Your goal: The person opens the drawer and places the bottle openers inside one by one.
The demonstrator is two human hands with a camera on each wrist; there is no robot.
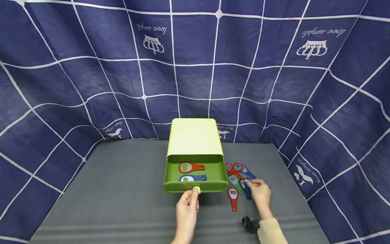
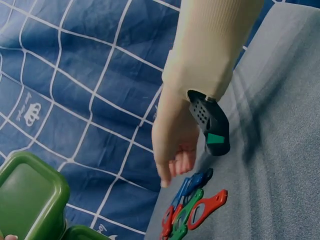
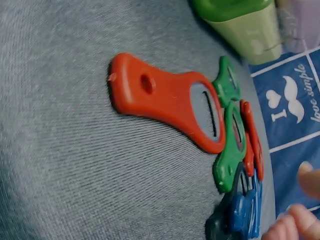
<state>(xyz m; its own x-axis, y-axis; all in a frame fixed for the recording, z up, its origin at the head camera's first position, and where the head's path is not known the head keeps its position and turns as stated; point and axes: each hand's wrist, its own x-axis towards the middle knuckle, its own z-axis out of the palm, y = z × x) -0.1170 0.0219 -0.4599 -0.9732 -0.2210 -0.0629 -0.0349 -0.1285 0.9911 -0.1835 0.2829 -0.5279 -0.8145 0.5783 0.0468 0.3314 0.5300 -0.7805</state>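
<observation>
In the head view my left hand (image 1: pixel 187 208) pinches the pale yellow knob (image 1: pixel 197 189) of a green drawer (image 1: pixel 195 186). The drawer stands pulled out of a pale yellow box (image 1: pixel 196 135). Inside lie a red bottle opener (image 1: pixel 198 167) and a blue bottle opener (image 1: pixel 199 178). Over a pile of bottle openers to the right is my right hand (image 1: pixel 261 194), closest to a blue opener (image 1: pixel 248 192) and a black one beneath it. The right wrist view shows its thumb (image 3: pixel 311 182) and fingers apart, with nothing visible between them.
A red opener (image 1: pixel 234 200) lies nearest the front of the pile, beside green openers (image 1: pixel 235 181). More red ones (image 1: pixel 237 167) overlap at the back. A black device (image 1: pixel 251 223) sits at my right wrist. Blue gridded cloth (image 1: pixel 195 81) hangs behind the grey table (image 1: pixel 128 189).
</observation>
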